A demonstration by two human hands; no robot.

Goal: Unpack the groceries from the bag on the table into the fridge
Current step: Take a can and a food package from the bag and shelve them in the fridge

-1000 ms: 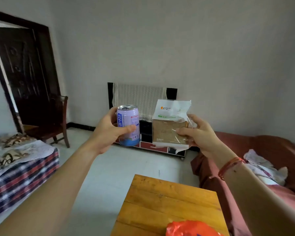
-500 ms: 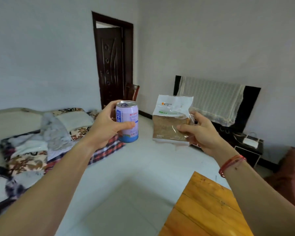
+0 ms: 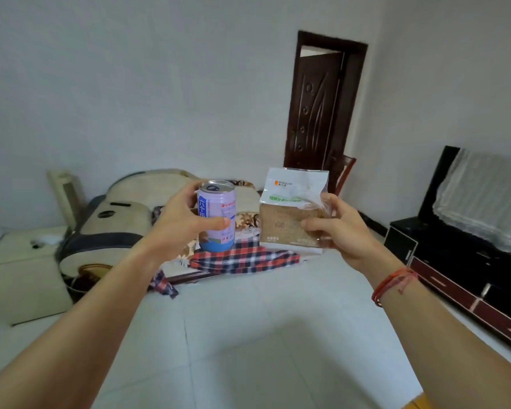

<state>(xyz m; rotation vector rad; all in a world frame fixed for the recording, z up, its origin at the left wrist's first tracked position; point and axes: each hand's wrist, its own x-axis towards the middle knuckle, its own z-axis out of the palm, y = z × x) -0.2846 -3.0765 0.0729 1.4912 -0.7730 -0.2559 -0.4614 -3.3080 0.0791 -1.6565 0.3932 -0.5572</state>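
Observation:
My left hand [image 3: 180,222] grips a purple and blue drink can [image 3: 217,215], held upright at chest height in front of me. My right hand [image 3: 340,231] holds a clear plastic packet of brown sliced bread [image 3: 289,214] with a white printed top, its fingers pinching the packet's right side. Both arms are stretched forward, the two items side by side and a small gap apart. A red string bracelet sits on my right wrist. Neither the grocery bag nor a fridge is in view; only a sliver of the wooden table [image 3: 419,404] shows at the bottom right.
A bed with a plaid cover [image 3: 248,258] and piled bedding lies ahead, a beige sofa [image 3: 21,278] to the left. A dark wooden door [image 3: 319,104] stands ajar in the far wall. A black TV cabinet [image 3: 466,261] with a lace-covered screen runs along the right. Pale tiled floor lies between.
The view has swung left: the door and TV cabinet shifted right, the bed came to the centre, the table nearly left the frame. Both hands keep the same grip on can and bread.

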